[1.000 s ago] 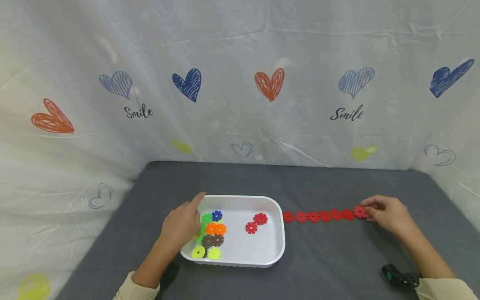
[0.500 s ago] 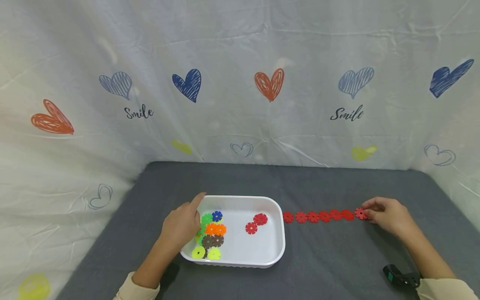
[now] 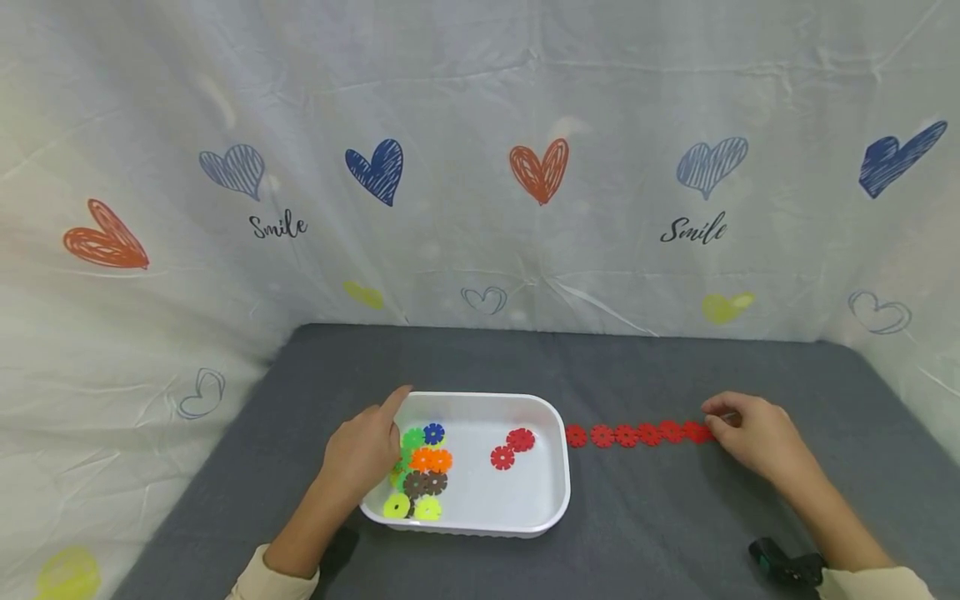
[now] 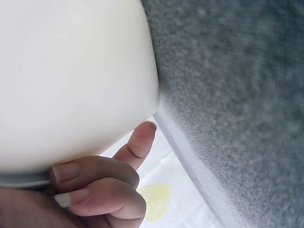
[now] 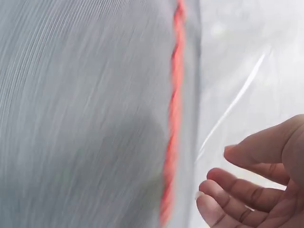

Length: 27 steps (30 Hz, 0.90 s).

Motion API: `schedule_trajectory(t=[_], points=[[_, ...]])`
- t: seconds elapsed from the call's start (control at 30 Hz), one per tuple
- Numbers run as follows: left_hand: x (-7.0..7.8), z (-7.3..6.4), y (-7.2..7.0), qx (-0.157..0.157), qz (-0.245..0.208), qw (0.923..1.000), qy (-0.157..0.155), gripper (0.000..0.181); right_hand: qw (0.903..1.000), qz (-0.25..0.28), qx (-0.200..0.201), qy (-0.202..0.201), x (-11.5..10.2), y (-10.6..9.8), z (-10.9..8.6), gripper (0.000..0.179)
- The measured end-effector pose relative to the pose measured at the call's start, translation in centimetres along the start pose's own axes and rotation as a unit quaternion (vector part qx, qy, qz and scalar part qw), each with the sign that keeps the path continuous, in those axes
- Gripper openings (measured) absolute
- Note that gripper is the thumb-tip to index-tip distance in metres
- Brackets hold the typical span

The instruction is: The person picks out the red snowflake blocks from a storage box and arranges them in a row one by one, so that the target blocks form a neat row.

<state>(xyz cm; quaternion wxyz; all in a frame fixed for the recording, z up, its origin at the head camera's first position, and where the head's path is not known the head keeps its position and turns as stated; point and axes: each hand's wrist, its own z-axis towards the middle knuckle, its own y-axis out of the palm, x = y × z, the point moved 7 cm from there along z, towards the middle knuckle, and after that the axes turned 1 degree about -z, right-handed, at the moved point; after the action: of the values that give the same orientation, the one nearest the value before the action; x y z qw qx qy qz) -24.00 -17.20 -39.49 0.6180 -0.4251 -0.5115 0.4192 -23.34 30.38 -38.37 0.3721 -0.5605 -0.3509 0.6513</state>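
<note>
While the left hand grips the tray, presumably for stability, the right hand, empty, fingers narrowly parted, hovers beside red discs.

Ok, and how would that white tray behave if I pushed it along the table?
The white tray looks wide and low, so it would likely slide rather than tip. Its walls look smooth and hold their shape, suggesting stiff, fairly light plastic. The small discs inside lie under no cover, so a hard shove might shift them.
</note>
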Motion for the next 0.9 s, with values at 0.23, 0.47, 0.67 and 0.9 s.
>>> schedule_trajectory(t=[0.23,0.47,0.67,0.9], points=[[0.0,-0.1,-0.1,0.009,0.001,0.9999,0.012,0.051,0.9875,0.020,0.048,-0.149,-9.6,0.9,-0.5,0.013],[0.0,-0.2,-0.2,0.008,0.002,0.9999,0.011,0.051,0.9266,-0.062,0.133,-0.346,-19.3,3.6,-2.2,0.018],[-0.1,-0.1,-0.3,0.008,0.003,0.9999,0.007,0.051,0.9247,-0.154,0.034,-0.346,-23.8,9.2,-2.0,0.021],[0.1,0.0,-0.1,0.003,0.001,1.0000,0.005,0.051,0.9075,-0.270,-0.061,-0.316,-24.4,14.2,-1.1,0.031]])
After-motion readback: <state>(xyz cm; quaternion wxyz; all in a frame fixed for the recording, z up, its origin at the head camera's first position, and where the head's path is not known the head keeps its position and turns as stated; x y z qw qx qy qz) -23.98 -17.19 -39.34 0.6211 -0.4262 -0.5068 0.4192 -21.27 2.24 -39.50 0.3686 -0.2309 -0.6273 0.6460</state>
